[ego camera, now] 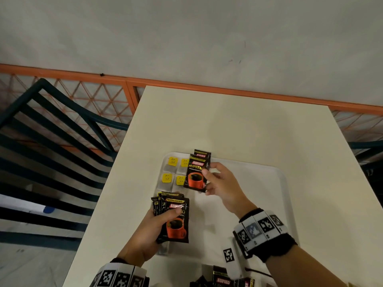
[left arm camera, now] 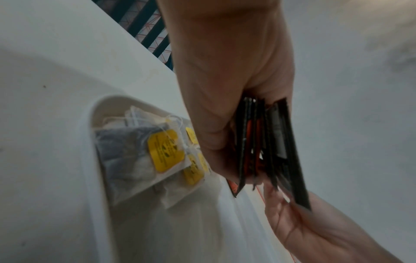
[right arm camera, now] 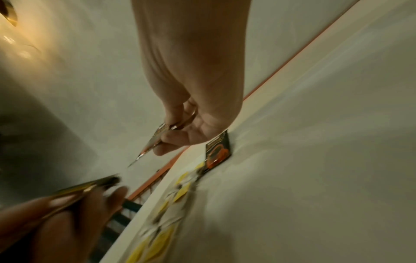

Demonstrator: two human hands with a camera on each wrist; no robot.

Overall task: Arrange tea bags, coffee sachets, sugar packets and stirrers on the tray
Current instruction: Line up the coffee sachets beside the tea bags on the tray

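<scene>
A white tray [ego camera: 277, 183] lies on the cream table [ego camera: 238, 125]. Several tea bags with yellow tags [ego camera: 172, 161] sit in the tray's far left corner, also in the left wrist view [left arm camera: 135, 153]. One black coffee sachet [ego camera: 202, 153] lies on the tray beside them. My right hand [ego camera: 219, 181] pinches another black coffee sachet [ego camera: 195, 175] just above it; the right wrist view shows that sachet edge-on [right arm camera: 150, 144]. My left hand [ego camera: 149, 230] grips a fanned stack of coffee sachets [ego camera: 176, 222] over the tray's near left edge, seen as dark edges [left arm camera: 265, 142].
More black sachets [ego camera: 223, 281] lie at the table's near edge. A white tagged block [ego camera: 230, 259] sits by my right wrist. A dark slatted chair [ego camera: 51, 141] stands left of the table, with an orange lattice railing [ego camera: 103, 98] behind.
</scene>
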